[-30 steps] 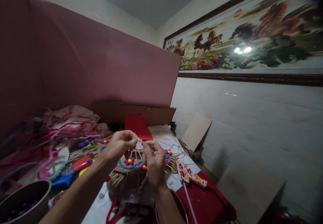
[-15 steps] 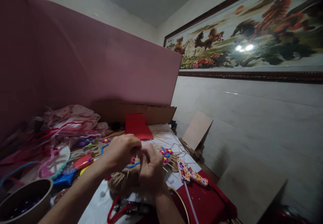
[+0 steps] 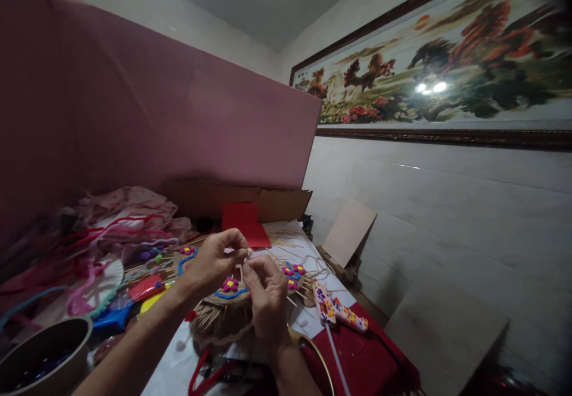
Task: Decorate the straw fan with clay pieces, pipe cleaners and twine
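My left hand (image 3: 218, 259) and my right hand (image 3: 267, 289) meet over the middle of the table, both with fingertips pinched. Between them is a small white piece (image 3: 248, 254) that looks like soft clay; its exact shape is too small to tell. Just below lies a round craft piece of twine and sticks, carrying a pink clay flower (image 3: 230, 284) with a yellow centre and a wavy blue clay strip (image 3: 230, 294). My right hand hides part of it. Another flower-decorated piece (image 3: 292, 274) lies to the right of my right hand.
A flower-patterned glue gun (image 3: 342, 311) rests on the right by a red cloth (image 3: 370, 354). At left are a pot (image 3: 84, 339), a blue clay packet (image 3: 111, 320) and pipe cleaners. Red paper (image 3: 245, 223) and a cardboard strip (image 3: 277, 204) stand behind.
My hands have moved slightly apart, and the fingers have opened up a little, so the white piece and the pink flower below now show.
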The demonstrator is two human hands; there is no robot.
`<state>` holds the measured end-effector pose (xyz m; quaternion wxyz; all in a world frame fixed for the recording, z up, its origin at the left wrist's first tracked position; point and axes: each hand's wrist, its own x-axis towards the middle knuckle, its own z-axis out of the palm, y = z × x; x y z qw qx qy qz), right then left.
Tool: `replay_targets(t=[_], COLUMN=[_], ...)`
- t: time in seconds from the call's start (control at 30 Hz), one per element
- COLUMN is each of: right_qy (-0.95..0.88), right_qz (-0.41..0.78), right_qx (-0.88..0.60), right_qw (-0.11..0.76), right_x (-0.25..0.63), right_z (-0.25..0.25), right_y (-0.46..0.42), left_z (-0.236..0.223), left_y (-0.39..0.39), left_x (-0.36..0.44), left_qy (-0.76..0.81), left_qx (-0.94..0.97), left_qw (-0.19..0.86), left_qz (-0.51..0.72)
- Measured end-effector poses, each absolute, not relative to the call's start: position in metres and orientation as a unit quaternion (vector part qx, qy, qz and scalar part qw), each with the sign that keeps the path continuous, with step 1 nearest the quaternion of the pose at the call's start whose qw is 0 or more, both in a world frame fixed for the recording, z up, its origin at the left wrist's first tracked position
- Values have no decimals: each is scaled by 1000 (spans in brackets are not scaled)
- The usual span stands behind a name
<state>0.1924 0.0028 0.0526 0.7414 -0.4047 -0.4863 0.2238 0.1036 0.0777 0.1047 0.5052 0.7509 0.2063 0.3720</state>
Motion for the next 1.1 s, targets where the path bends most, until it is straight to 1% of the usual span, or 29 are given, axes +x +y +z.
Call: replay_targets(t=[0.3, 0.43, 0.5, 0.6, 0.63, 0.7, 0.83, 0.9, 1.1], right_qy=[-496, -506, -521, -527, -520, -495, -459, -458, -471], right_qz=[297, 262, 235, 216, 215, 218, 229, 235, 229], right_qx=[-387, -401, -414, -434, -441, -458, -478, -469, -456], right_qw=[718, 717, 708, 698, 700, 705, 713, 717, 720], right_x=[202, 200, 198, 199, 200, 202, 206, 206, 203], right_z=[46, 47, 47, 46, 45, 42, 36, 35, 39], right_y=[7, 8, 7, 9, 10, 13, 18, 18, 16], left_z=[104, 103, 102, 101, 100, 99, 100, 101, 105], left_y=[82, 81, 79, 77, 76, 77, 79, 80, 79], left_x=[100, 100, 101, 104, 105, 106, 105, 103, 98], left_qy=[191, 213, 238, 275, 277, 273, 260, 249, 244], left_qx=[790, 788, 798, 816, 818, 818, 788, 776, 781], left_qw=[491, 480, 430, 318, 300, 319, 442, 479, 490], left_qz=[315, 321, 349, 397, 404, 394, 342, 326, 301])
